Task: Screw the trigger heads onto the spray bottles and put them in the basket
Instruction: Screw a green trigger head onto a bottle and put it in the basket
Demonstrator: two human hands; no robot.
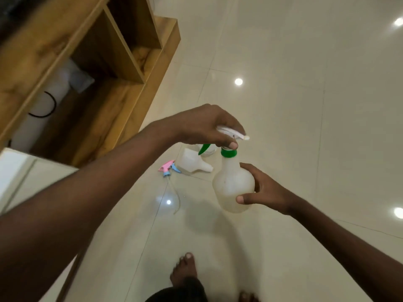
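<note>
Bottle (232,184) is held up over the floor (283,83), right hand (262,188) fingers wrapped around its body, left hand (209,125) fingers closed over the white trigger head (234,134) at its green collar (228,152). I judge this first head is partly screwed. Second bottle (192,163) and pink head (169,168) lie below; no basket in view.

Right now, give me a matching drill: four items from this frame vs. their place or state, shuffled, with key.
Column 1:
1. left hand
2. right hand
3. pink and blue trigger head
4. capless bottle

Column 2:
A. lying on its side on the floor
B. gripping the white and green trigger head
C. on the floor, tube trailing
D. holding the round bottle body

Pairs: 1-B, 2-D, 3-C, 4-A
</note>
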